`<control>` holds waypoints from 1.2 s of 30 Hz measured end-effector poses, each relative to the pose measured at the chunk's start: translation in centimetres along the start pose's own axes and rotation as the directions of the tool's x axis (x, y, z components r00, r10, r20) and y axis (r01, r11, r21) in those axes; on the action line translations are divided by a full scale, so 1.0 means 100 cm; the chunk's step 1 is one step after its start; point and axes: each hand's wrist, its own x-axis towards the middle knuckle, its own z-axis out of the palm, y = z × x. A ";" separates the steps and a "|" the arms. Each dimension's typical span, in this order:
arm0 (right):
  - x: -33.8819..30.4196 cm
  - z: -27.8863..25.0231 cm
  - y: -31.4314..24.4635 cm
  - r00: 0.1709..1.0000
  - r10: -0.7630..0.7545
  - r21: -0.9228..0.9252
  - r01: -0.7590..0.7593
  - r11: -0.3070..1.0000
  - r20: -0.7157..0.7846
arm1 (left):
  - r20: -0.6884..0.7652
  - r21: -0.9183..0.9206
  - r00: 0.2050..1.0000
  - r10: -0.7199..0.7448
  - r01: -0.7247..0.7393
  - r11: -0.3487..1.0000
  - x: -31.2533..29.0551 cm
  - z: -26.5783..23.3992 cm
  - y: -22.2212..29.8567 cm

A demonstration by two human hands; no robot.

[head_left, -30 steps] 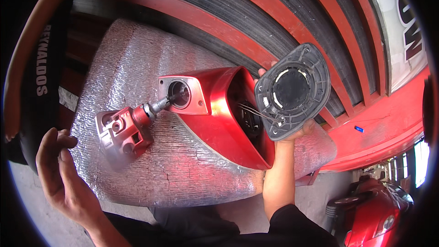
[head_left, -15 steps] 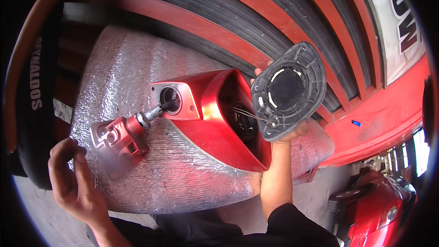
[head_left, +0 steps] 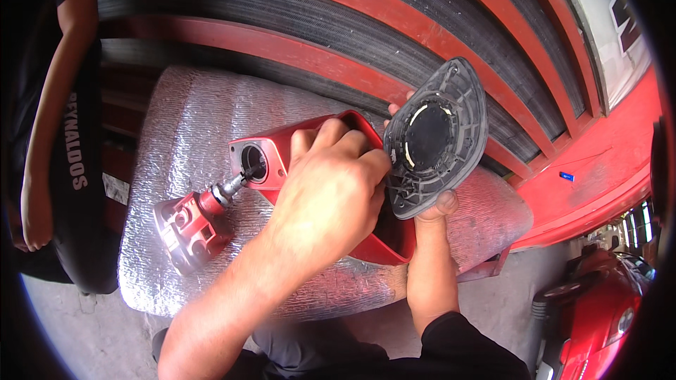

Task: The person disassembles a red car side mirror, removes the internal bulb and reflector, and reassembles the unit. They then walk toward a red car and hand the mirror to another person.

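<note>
Apparently works inside red housing [head_left: 277,156] with left hand [head_left: 327,190], grip indiscernible, holding mirror plate [head_left: 438,134] alongside in right hand [head_left: 443,207]; likely requires steadiness next.

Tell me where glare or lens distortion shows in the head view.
Head view: the silvery padding glints; the fisheye lens bows the red slats, with blackened corners. Also head view: shadow darkens the inside of the red housing, while the mirror panel reads clearly.
</note>
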 end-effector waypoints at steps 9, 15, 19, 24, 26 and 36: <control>0.000 0.005 0.001 0.998 -0.009 -0.065 0.004 0.998 -0.067 | 0.042 -0.054 0.996 -0.074 0.076 0.996 0.013 -0.007 -0.015; 0.001 0.002 0.005 0.999 0.010 -0.121 -0.016 0.993 -0.053 | 0.267 0.000 0.964 -0.013 0.013 1.000 0.020 0.000 0.000; 0.004 0.006 0.006 0.998 -0.045 -0.152 0.037 0.988 -0.049 | 0.260 -0.101 0.965 0.028 -0.002 0.995 0.019 0.002 -0.001; 0.005 0.003 0.005 0.998 -0.004 -0.133 -0.005 0.991 -0.069 | 0.200 -0.109 0.977 0.069 -0.048 0.993 0.022 0.012 -0.003; 0.003 0.005 0.004 0.997 -0.006 -0.080 -0.001 0.997 -0.083 | 0.209 -0.132 0.974 0.090 -0.064 0.989 0.025 0.015 -0.005; 0.004 0.006 -0.002 0.989 0.104 0.091 -0.094 0.991 -0.108 | 0.178 -0.707 0.904 -0.388 0.391 0.589 0.047 -0.017 -0.039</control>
